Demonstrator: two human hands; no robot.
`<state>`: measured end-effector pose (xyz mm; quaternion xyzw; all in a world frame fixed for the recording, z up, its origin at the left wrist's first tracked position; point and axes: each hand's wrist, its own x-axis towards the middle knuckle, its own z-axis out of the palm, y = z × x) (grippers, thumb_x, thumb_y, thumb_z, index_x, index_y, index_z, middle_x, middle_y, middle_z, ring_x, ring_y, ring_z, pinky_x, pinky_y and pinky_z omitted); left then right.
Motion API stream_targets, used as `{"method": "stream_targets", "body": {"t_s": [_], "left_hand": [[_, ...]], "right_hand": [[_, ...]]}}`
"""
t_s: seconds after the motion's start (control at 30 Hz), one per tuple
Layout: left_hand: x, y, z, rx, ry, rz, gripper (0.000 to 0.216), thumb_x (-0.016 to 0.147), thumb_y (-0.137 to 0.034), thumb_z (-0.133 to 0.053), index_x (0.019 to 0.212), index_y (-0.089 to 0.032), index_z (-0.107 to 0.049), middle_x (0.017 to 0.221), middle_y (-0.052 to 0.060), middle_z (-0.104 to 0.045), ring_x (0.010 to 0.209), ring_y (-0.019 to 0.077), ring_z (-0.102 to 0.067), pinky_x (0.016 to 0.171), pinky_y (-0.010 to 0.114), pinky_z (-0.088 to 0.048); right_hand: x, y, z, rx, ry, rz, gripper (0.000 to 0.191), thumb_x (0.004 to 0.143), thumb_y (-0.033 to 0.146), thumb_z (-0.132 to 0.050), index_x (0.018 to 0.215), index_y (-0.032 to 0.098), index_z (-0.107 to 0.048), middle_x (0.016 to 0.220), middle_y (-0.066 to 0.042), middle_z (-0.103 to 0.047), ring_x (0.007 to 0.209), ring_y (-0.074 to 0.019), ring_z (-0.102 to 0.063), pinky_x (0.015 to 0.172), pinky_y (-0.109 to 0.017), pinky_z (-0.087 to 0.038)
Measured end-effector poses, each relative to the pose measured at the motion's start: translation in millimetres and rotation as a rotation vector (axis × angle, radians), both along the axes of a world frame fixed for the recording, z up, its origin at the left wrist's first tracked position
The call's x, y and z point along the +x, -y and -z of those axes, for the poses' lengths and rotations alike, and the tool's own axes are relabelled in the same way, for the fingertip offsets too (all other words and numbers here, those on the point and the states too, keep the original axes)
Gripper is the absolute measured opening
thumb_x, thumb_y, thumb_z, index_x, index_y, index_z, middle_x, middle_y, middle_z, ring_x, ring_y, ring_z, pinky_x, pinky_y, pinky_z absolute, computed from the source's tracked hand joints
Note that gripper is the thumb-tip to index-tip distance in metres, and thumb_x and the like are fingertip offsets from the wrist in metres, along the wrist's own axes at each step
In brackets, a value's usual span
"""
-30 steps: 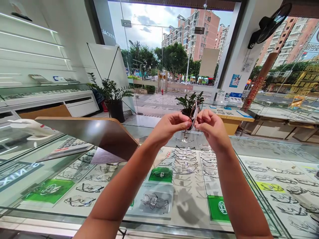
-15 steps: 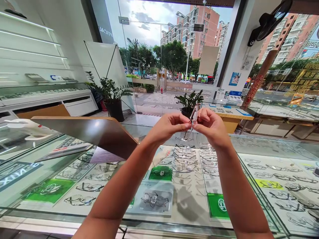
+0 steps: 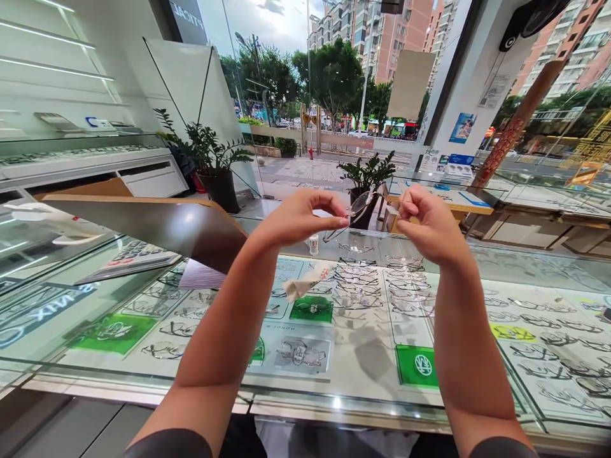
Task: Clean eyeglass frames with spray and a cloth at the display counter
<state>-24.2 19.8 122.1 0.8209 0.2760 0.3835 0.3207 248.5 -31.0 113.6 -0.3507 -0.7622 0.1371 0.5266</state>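
A: Which step do we log?

B: We judge it to be close handling: we have the glasses (image 3: 361, 205) up in the air, above the far part of the table (image 3: 351, 356).

A: State of each hand?

B: Our left hand (image 3: 305, 216) pinches the glasses at one edge, thumb against forefinger. Our right hand (image 3: 432, 222) is curled, thumb to finger, just beyond their other end. Whether it grips a thin part of them, we cannot tell.

A: Which way do they point?

B: They are tilted. We read the long axis of the front as a slant, rising from the left fingertips toward the right hand. A thin arm reaches down and leftward, under the left fingertips.

A: And what lies below?

B: We note rows of frames (image 3: 359, 294) and, left of them, a pale cloth (image 3: 308, 283) with a small bottle (image 3: 314, 244) behind it.

A: What does the next move call for?

B: In our judgement, a light pinch and a level wrist; the parts look slender and could bend if we press hard.
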Motion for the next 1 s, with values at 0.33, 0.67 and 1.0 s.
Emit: {"method": "stream_targets", "body": {"t_s": [0.33, 0.67, 1.0], "left_hand": [[-5, 6, -5.2, 0.03, -0.08, -0.064, 0.023, 0.083, -0.04, -0.084, 0.089, -0.018, -0.078, 0.093, 0.007, -0.08, 0.09, 0.0194, -0.073, 0.086, 0.035, -0.058], [23, -6, 14.0, -0.054, 0.321, -0.039, 0.039, 0.082, -0.052, -0.089, 0.086, -0.017, -0.071, 0.085, 0.005, -0.073, 0.077, 0.0133, -0.067, 0.071, 0.027, -0.06], [29, -1, 14.4, -0.035, 0.344, -0.002, 0.044, 0.082, -0.057, -0.088, 0.087, -0.017, -0.068, 0.092, 0.006, -0.073, 0.084, 0.0149, -0.068, 0.072, 0.028, -0.063]], "right_hand": [[-7, 7, -3.7, 0.231, 0.252, 0.246, 0.028, 0.081, 0.004, -0.062, 0.079, 0.027, -0.046, 0.088, -0.003, -0.053, 0.083, -0.0224, -0.051, 0.077, -0.039, -0.043], [-33, 20, -0.9, 0.326, 0.272, 0.212, 0.021, 0.096, 0.018, -0.062, 0.111, 0.027, -0.073, 0.091, -0.003, -0.063, 0.084, -0.0229, -0.06, 0.081, -0.041, -0.05], [-36, 10, 4.8, 0.335, 0.422, 0.281, 0.035, 0.102, 0.023, -0.058, 0.131, 0.03, -0.076, 0.098, -0.006, -0.07, 0.09, -0.0254, -0.063, 0.082, -0.04, -0.045]]}}
